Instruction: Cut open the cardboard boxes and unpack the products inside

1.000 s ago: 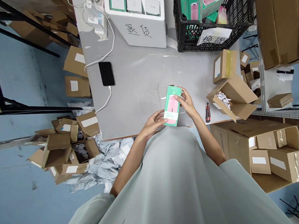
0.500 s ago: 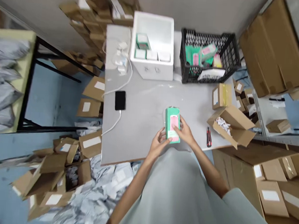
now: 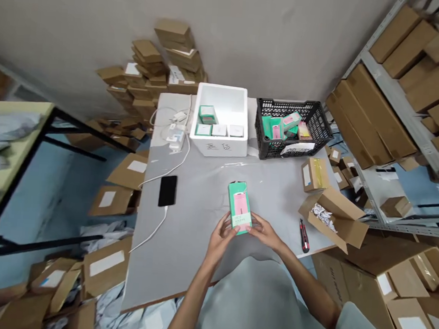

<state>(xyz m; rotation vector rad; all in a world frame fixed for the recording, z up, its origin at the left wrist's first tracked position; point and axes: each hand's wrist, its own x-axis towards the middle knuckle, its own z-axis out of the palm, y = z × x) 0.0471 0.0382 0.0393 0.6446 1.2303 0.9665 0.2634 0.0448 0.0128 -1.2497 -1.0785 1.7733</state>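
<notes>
Both hands grip a green and pink product box (image 3: 240, 207) above the near part of the grey table (image 3: 183, 252). My left hand (image 3: 222, 236) is closed on its lower left edge, thumb on the front. My right hand (image 3: 263, 231) is closed on the lower right corner. The box's top end looks uneven, perhaps a raised flap. Behind it stand a white foam box (image 3: 218, 147) with several green and white boxes inside, and a black plastic crate (image 3: 288, 150) holding several green and pink boxes.
On the left of the table lies a black phone (image 3: 167, 191) on a white cable. At right are a taped carton (image 3: 315, 174), an open carton (image 3: 345, 221) with crumpled paper and a red-black utility knife (image 3: 304, 236). Shelving (image 3: 392, 106) stands right; cartons crowd the floor.
My view has tipped up, so the table sits lower in it. The right hand has slid from the box's front and side to its lower corner. The box now tilts slightly left.
</notes>
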